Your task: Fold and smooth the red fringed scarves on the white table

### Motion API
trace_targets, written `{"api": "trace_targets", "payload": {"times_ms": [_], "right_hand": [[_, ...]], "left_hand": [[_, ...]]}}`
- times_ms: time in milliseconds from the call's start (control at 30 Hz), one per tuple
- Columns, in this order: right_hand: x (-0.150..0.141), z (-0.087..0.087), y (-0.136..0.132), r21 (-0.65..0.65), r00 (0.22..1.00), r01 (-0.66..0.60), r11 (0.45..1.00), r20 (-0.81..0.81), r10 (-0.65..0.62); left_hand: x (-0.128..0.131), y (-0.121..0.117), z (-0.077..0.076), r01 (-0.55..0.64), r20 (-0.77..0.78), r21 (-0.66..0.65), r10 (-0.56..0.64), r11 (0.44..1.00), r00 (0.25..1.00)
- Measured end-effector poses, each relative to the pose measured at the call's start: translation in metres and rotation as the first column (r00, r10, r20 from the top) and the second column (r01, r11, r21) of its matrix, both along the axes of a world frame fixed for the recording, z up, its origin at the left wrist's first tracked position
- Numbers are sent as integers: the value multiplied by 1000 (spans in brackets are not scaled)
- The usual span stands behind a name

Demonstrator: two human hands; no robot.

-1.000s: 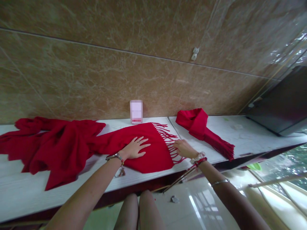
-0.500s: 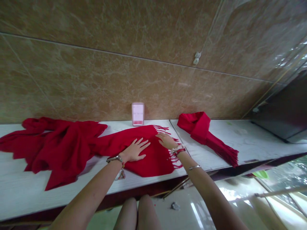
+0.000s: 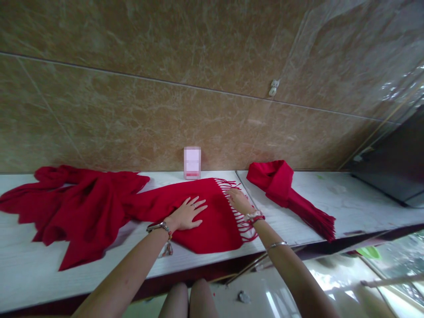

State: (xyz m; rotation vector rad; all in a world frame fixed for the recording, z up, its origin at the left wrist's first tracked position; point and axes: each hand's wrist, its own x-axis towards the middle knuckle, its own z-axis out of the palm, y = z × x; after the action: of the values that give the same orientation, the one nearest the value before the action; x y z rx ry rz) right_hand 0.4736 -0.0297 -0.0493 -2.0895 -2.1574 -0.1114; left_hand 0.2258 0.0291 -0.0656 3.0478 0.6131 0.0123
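Note:
A red scarf [image 3: 212, 221] lies on the white countertop, its fringed end spread flat and its left part in a loose, crumpled heap [image 3: 89, 212]. Fingers spread, my left hand [image 3: 188, 213] rests flat and open on the smooth part of the cloth. My right hand [image 3: 240, 201] is over the upper half of the white-and-red fringe [image 3: 243, 224]. Its fingers point left and bend slightly, with no grip on the strands that I can see. To the right lies a second red scarf [image 3: 274, 179], folded over in a loop, its tasselled end toward the counter's front edge.
A small pale box-like object with a blurred face [image 3: 192, 162] stands against the brown tiled wall [image 3: 149, 115]. A dark appliance-like box [image 3: 394, 163] sits at the right end of the countertop [image 3: 331, 190]. A green bowl-like thing [image 3: 369, 252] is below, at right.
My right hand went from the fringe left onto the cloth, then back right to the fringe. My left hand has stayed on the scarf. The view has tilted slightly upward.

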Motion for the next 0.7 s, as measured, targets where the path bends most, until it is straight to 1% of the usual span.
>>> {"api": "trace_targets", "payload": {"times_ms": [33, 100, 167, 267, 333, 400, 500, 567, 633, 700], "right_hand": [[-5, -2, 0, -14, 1000, -11, 1000, 1, 11], [-8, -5, 0, -28, 1000, 22, 999, 9, -22], [-1, -6, -3, -20, 993, 116, 993, 21, -116], [15, -3, -8, -2, 964, 265, 964, 33, -265], [19, 0, -8, 9, 950, 311, 950, 33, -311], [12, 1, -7, 25, 954, 297, 955, 26, -297], [-9, -4, -5, 57, 986, 163, 985, 5, -164], [-20, -12, -5, 26, 996, 87, 996, -13, -86], [-21, -19, -5, -47, 995, 90, 995, -37, -92], [-14, -22, -6, -103, 985, 155, 982, -54, -161]], "left_hand": [[0, 0, 0, -3, -4, -1, 3, 1000, 1000], [0, -1, 2, -11, -8, -5, 11, 1000, 1000], [0, -1, 2, -16, -9, -11, 16, 1000, 1000], [-1, -1, 2, -11, -2, -14, 11, 1000, 1000], [-1, 0, 2, -10, 2, -11, 10, 1000, 1000], [0, 0, 1, -12, 1, -9, 12, 1000, 1000], [0, 0, 0, -14, -4, -8, 14, 1000, 1000], [0, 0, 0, -14, -3, -7, 14, 1000, 1000], [0, -1, 1, -20, -4, -7, 20, 1000, 1000], [-1, -2, 2, -25, -7, -7, 25, 1000, 1000]]}}
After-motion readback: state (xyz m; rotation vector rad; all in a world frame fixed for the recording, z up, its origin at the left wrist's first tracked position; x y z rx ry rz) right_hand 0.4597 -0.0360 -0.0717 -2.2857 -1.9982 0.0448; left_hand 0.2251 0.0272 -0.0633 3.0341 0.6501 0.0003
